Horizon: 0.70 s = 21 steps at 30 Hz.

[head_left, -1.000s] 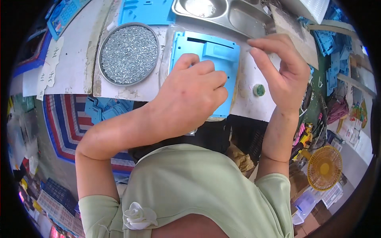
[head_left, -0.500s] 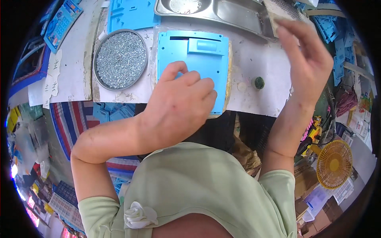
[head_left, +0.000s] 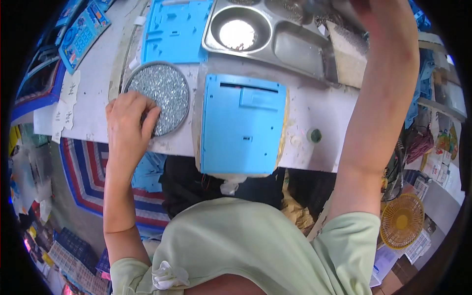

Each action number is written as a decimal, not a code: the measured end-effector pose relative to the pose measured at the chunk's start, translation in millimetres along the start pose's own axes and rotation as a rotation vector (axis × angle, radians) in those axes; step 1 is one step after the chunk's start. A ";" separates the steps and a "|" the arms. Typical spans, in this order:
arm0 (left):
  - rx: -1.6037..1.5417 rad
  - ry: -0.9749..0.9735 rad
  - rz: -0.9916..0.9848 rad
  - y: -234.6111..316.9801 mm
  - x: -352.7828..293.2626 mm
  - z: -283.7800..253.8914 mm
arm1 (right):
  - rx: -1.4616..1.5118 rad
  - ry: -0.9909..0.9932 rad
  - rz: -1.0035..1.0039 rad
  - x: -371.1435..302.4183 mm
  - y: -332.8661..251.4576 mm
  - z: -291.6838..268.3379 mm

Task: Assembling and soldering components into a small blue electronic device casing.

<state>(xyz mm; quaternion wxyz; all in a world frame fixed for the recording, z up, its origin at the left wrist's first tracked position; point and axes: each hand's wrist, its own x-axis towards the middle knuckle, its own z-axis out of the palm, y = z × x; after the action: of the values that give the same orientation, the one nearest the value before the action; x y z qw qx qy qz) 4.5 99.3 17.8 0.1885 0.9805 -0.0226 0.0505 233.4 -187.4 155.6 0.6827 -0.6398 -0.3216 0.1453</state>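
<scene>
My left hand (head_left: pixel 129 114) is at the near left rim of a round metal dish of small silver screws (head_left: pixel 164 93). Its fingers are bent over the rim onto the screws; what the fingertips hold, if anything, is hidden. My right arm reaches far forward, and my right hand (head_left: pixel 363 6) is blurred and cut off by the top edge. Between my arms a flat blue plastic panel (head_left: pixel 231 128), with a slot and a raised rectangle near its far end, lies on a pad wrapped in clear plastic. Neither hand touches it.
A steel compartment tray (head_left: pixel 302 46) lies beyond the panel. Another blue plastic panel (head_left: pixel 174 32) lies behind the screw dish. To the right is a small green-topped container (head_left: pixel 314 135). A yellow fan (head_left: pixel 402 221) stands at the lower right, below the table.
My left hand has moved from over the blue panel left to the screw dish. My right hand has reached forward to the top edge. The whole view has shifted, showing more of the steel tray.
</scene>
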 end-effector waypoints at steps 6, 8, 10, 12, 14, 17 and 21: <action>0.015 0.071 0.068 -9.6 3.4 4.7 | 0.010 0.127 -0.065 -75.5 40.2 37.7; -0.021 0.006 0.087 -9.8 6.8 -0.1 | 0.159 0.128 -0.076 -94.4 40.0 42.2; -0.037 -0.019 0.063 -6.6 8.7 -4.4 | 0.144 0.143 -0.088 -101.9 42.0 42.2; -0.010 -0.007 0.035 -1.7 9.3 -4.3 | 0.137 0.146 -0.088 -105.0 44.4 43.7; 0.000 -0.013 0.025 1.0 7.9 -4.3 | 0.139 0.087 -0.086 -100.9 48.6 40.2; -0.027 -0.049 0.032 2.4 9.1 -3.4 | 0.159 0.044 -0.054 -96.4 47.6 38.8; -0.070 -0.069 0.041 1.7 11.4 -4.5 | 0.157 0.077 -0.024 -93.0 49.9 43.5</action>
<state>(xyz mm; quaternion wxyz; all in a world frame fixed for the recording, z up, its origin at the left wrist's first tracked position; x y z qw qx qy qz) 15.3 99.1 23.8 0.2209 0.9738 -0.0508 0.0196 147.0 -203.3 82.7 0.7444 -0.5855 -0.2902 0.1372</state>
